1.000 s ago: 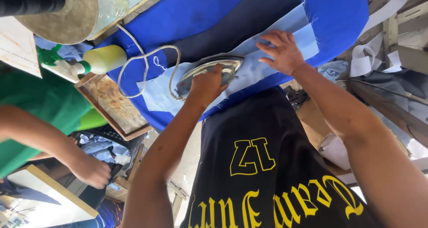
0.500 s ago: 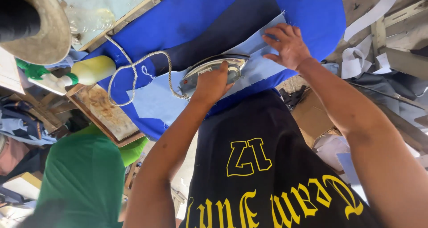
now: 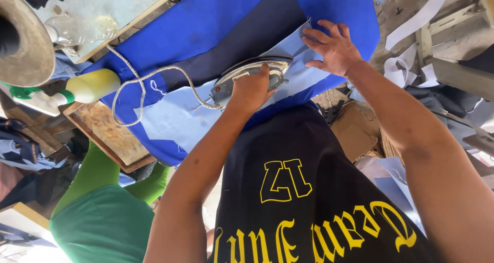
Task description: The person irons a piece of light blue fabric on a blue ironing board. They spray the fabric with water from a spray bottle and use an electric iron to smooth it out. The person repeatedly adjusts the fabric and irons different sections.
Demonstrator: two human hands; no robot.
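1. Left hand (image 3: 250,91): closed around the handle of the iron (image 3: 257,70), whose soleplate rests flat on the light blue cloth (image 3: 175,121).
2. Right hand (image 3: 332,49): fingers spread, palm down on the cloth at 2 o'clock from the iron, near its nose.
3. The cloth lies across the blue padded table (image 3: 216,21) (a darker strip crosses beneath it).
4. Corded lead (image 3: 139,80) loops off at 9 o'clock toward a yellow spray bottle (image 3: 87,86).
5. Good practice, as a judgement: tension the cloth ahead of the nose, fingertips clear, lead off the fabric; creases are probably too faint to see here.
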